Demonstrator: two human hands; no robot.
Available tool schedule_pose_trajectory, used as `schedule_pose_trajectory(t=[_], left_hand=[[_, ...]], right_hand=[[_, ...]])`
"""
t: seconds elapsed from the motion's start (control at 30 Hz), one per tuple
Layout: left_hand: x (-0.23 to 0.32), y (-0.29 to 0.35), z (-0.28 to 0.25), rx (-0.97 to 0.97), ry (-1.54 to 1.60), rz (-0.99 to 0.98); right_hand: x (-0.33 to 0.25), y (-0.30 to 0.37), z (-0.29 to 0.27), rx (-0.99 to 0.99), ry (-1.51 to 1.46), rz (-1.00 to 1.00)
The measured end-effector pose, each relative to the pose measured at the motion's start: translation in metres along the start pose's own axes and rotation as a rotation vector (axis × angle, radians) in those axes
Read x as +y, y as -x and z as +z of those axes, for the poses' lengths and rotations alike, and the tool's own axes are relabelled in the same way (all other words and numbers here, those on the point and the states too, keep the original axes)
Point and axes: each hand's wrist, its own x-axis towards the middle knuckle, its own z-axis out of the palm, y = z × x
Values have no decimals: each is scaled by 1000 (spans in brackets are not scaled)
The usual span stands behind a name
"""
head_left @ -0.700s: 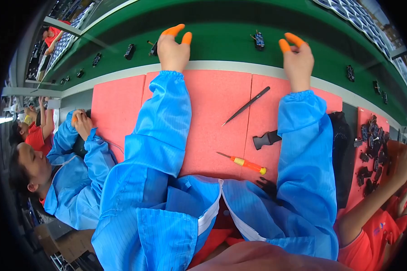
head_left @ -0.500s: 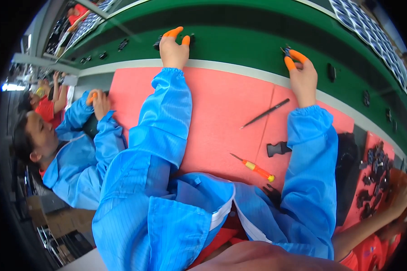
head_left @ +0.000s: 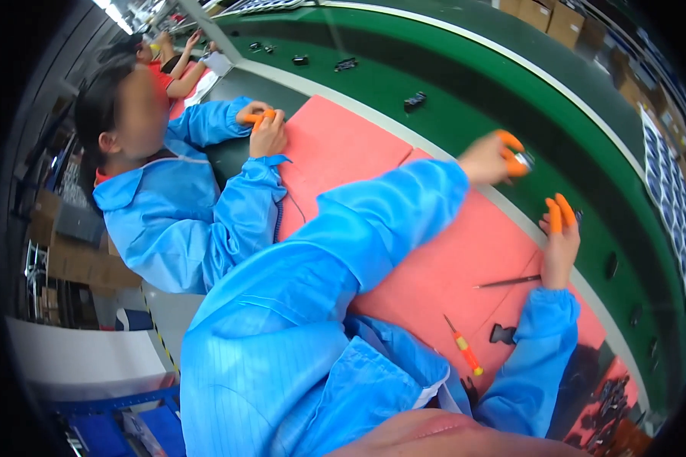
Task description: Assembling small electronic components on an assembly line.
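Note:
Over the green conveyor belt my left hand (head_left: 495, 158), with orange finger covers, is curled around a small shiny, pale-and-dark part (head_left: 524, 160); motion blur hides its kind. My right hand (head_left: 561, 236) is lower and to the right, above the belt's near edge. Its orange-covered fingers are closed on a small dark part (head_left: 578, 215), mostly hidden behind them. Below my hands, the pink mat (head_left: 404, 282) carries black tweezers (head_left: 511, 282), a red-and-yellow screwdriver (head_left: 465, 349) and a black buckle-shaped piece (head_left: 503, 333) beside my right sleeve.
Dark parts sit along the belt, including one (head_left: 415, 100) beyond my left arm and another (head_left: 612, 265) to the right. A co-worker in blue (head_left: 168, 198) works at my left. Many black parts (head_left: 606, 404) lie at the lower right. A blister tray (head_left: 667, 183) borders the belt's far side.
The view has swung left. My left hand has left the dark part on the belt and come near my right hand, its fingers now closed. My right hand still holds its small part.

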Motion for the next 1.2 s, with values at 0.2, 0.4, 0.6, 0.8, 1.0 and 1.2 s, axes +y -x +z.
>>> schedule_pose_trajectory(t=[0.2,0.4,0.6,0.8,1.0,1.2], left_hand=[[16,15,57,-502,799,-194],[13,28,71,-223,482,8],[13,37,65,89,-266,384],[6,39,70,212,-220,517],[21,37,61,-88,160,54],[16,31,76,-173,507,-41]], right_hand=[[-1,-7,-9,-36,-547,-8],[2,-9,-16,117,-456,15],[3,-4,-3,139,-274,4],[7,-7,-22,172,-332,-34],[-6,-1,-10,208,-138,-99],[-22,3,-10,318,34,-191]])
